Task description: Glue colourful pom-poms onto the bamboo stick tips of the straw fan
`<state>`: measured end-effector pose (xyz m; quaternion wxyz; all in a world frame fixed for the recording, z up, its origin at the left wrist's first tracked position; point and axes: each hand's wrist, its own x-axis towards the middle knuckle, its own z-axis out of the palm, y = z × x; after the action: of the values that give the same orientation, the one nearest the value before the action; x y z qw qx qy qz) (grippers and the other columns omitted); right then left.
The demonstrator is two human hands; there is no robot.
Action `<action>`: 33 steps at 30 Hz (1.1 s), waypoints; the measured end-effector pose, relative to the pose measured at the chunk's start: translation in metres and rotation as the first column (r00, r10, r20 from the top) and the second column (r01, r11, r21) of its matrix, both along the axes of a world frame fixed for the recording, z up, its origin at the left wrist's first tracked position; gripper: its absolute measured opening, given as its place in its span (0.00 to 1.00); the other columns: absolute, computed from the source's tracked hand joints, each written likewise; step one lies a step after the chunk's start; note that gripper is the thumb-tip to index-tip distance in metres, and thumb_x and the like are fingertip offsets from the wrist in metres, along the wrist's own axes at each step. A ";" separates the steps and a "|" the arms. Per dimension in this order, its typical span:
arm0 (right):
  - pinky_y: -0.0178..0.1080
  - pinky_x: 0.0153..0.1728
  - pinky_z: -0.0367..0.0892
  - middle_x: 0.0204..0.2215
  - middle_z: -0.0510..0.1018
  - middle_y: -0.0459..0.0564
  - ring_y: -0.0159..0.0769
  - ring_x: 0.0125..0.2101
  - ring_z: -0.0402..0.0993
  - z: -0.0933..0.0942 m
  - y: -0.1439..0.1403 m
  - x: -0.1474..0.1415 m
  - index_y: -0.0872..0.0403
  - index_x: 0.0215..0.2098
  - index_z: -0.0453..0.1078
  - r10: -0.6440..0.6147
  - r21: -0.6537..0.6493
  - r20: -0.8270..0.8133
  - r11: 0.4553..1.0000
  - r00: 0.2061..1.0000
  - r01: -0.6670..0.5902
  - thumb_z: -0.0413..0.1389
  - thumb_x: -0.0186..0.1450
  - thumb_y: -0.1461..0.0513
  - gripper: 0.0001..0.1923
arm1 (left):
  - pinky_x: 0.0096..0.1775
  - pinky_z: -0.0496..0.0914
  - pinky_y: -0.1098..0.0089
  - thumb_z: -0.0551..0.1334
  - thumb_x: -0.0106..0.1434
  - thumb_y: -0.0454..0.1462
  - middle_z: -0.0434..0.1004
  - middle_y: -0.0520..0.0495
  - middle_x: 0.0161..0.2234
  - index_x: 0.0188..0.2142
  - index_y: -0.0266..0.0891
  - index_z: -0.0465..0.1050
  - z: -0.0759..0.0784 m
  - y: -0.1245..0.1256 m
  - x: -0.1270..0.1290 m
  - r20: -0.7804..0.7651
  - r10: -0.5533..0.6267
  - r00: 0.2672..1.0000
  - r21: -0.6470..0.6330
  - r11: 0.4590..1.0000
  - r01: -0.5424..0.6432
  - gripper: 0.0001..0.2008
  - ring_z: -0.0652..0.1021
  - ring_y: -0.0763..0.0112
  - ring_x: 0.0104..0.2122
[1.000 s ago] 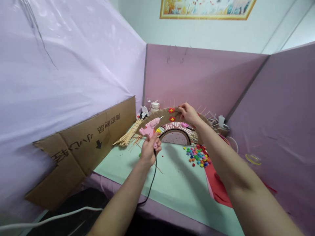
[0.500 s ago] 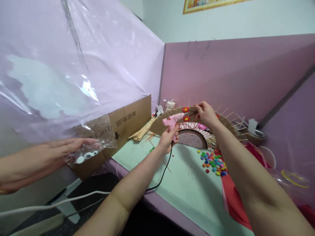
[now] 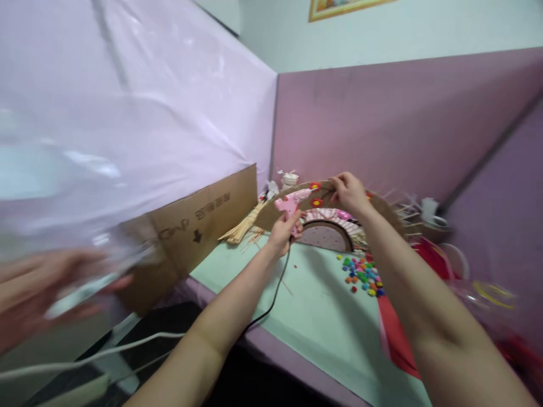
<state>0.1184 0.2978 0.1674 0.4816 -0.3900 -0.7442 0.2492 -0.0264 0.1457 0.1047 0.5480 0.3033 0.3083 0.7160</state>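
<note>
My left hand is closed round the handle of a pink hot glue gun, its black cord hanging down over the table edge. The gun's nozzle points right, close to red flowers with yellow centres on a brown arch-shaped board. At the arch's upper edge, the fingers of my right hand are closed on the board; a thin dark line shows beside them. Below the arch stands a smaller half-round panel with a dark rim and small dots.
At left, another person's blurred hand holds a clear plastic bag. A cardboard box and bundled thin sticks stand nearby. Colourful pom-poms and red cloth lie on the pale green table. A white cable crosses lower left.
The other person's hand and plastic bag have shifted left and tilted, now blurred. My view has turned slightly; both my hands keep their holds.
</note>
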 end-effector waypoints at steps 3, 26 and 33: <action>0.34 0.22 0.60 0.18 0.69 0.40 0.32 0.18 0.67 0.003 0.002 0.001 0.50 0.32 0.65 0.053 -0.045 -0.078 0.997 0.996 -0.056 0.52 0.66 0.52 0.11 | 0.18 0.50 0.82 0.78 0.40 0.46 0.57 0.60 0.19 0.36 0.34 0.71 0.004 0.011 -0.007 -0.032 -0.023 0.999 0.031 0.999 0.024 0.28 0.62 0.84 0.19; 0.30 0.12 0.50 0.19 0.71 0.38 0.25 0.11 0.62 0.005 -0.002 -0.003 0.49 0.31 0.63 0.073 -0.178 -0.356 0.973 0.932 -0.144 0.53 0.62 0.44 0.18 | 0.18 0.53 0.80 0.76 0.44 0.47 0.62 0.58 0.20 0.31 0.37 0.65 0.010 0.078 -0.023 -0.181 -0.180 0.967 0.090 0.976 0.199 0.26 0.64 0.82 0.19; 0.29 0.12 0.52 0.38 0.81 0.45 0.21 0.12 0.62 0.004 0.000 -0.003 0.50 0.31 0.63 0.087 -0.217 -0.398 0.958 0.913 -0.186 0.55 0.60 0.43 0.20 | 0.18 0.53 0.80 0.75 0.47 0.47 0.62 0.57 0.20 0.30 0.37 0.65 0.006 0.083 -0.025 -0.193 -0.207 0.959 0.096 0.969 0.229 0.23 0.64 0.82 0.19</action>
<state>0.1149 0.2976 0.1718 0.5461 -0.3379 -0.6236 0.4459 -0.0510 0.2286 0.1102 0.5745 0.4311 0.2790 0.6374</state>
